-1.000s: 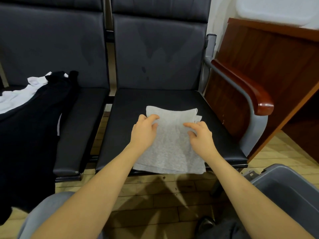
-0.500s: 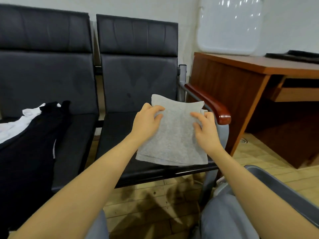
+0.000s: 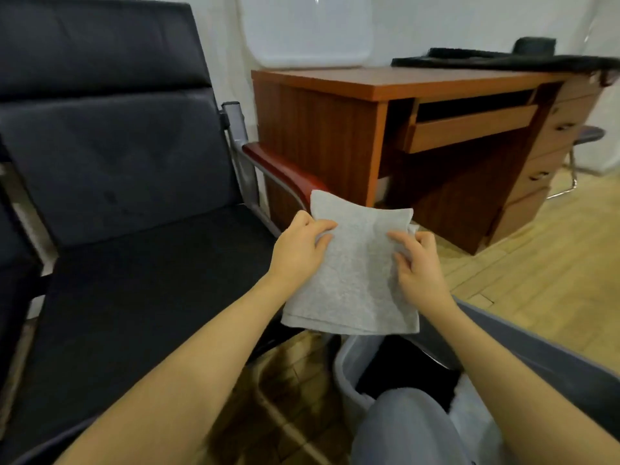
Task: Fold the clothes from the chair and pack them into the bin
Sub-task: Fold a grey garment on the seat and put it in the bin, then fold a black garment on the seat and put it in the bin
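Head view. You are holding a folded grey cloth (image 3: 352,270) in the air with both hands, clear of the black chair (image 3: 141,263) and just off the end of its wooden armrest (image 3: 285,171).

Your left hand (image 3: 298,250) is gripping the cloth's left edge, fingers curled over the top face, thumb hidden beneath. Your right hand (image 3: 419,266) is pinching the right edge, fingers bent onto the fabric, with some cloth bunching between them.

The cloth is lying roughly flat, far edge tilting up a little, near edge showing stacked layers. It is hanging above the near corner of the grey bin (image 3: 349,370), which is sitting on the wooden floor (image 3: 536,263) to the right of the chair. The bin's far rim is running out from under your right forearm toward the frame's right edge. Inside the bin something dark (image 3: 402,367) is lying, with something pale beside it at the right; both too blurred to name.

Your grey-clad knee (image 3: 402,427) is covering part of the bin's mouth.

Behind the cloth a brown desk (image 3: 369,105) is standing against the wall, with dark items on top.
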`<control>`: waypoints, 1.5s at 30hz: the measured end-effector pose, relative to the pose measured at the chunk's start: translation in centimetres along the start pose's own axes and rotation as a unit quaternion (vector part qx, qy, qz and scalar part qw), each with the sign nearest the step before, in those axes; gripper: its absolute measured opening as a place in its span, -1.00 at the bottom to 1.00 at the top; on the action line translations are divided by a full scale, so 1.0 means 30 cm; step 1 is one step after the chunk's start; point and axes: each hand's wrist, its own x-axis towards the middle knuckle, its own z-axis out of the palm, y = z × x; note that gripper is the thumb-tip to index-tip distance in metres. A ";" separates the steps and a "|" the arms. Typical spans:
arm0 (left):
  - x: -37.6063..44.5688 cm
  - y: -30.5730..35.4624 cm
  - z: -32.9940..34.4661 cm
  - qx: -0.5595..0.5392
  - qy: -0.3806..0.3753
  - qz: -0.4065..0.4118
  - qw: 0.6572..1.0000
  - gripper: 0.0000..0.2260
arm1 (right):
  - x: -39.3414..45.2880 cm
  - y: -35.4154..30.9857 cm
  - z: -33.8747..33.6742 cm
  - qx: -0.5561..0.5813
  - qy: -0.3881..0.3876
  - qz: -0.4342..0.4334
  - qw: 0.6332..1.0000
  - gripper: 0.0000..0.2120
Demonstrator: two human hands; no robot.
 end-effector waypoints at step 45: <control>-0.004 0.025 0.855 0.107 -0.262 -0.007 0.959 -0.58 | -0.223 0.727 0.096 -0.219 -0.139 0.229 0.938 -0.70</control>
